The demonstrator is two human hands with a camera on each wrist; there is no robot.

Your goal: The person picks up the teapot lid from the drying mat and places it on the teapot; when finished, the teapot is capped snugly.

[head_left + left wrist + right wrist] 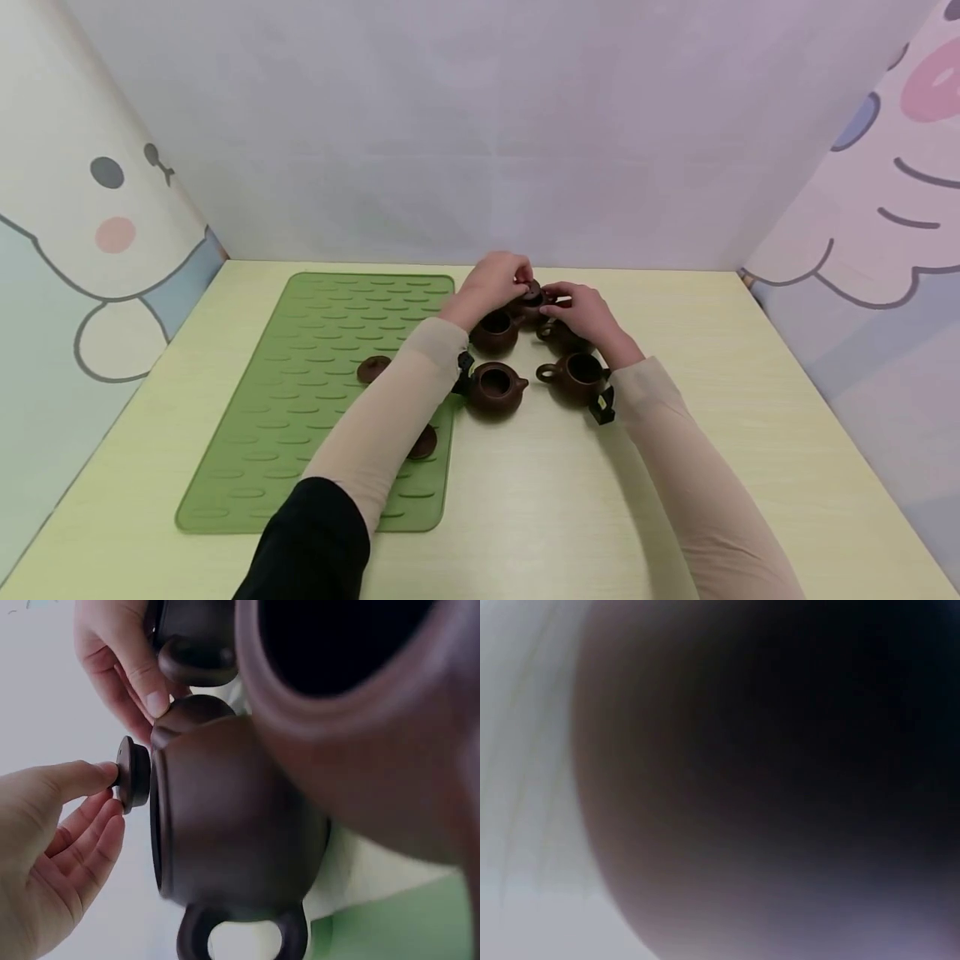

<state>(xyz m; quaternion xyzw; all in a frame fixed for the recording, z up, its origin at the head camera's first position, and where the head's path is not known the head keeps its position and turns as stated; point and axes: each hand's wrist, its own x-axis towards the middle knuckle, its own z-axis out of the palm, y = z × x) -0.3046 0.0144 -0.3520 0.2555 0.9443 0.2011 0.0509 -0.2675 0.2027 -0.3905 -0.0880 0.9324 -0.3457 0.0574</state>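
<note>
My left hand (495, 283) pinches a small dark brown teapot lid (133, 774) by its knob. In the left wrist view the lid is just off the mouth of the far brown teapot (232, 817), facing its rim. My right hand (588, 315) holds that teapot on the side away from its handle, fingertips on what looks like the spout. Close to my left wrist stand two lidless teapots, one farther back (495, 340) and one nearer (491, 407). Blurred dark brown fills most of the right wrist view.
Under my right hand is a partly hidden teapot (561, 340); a lidless teapot (576, 388) stands nearer. A green ridged mat (262, 417) lies left, with a lid (372, 369) and another brown lid (423, 442) partly behind my left forearm. A white wall (480, 167) rises behind the table.
</note>
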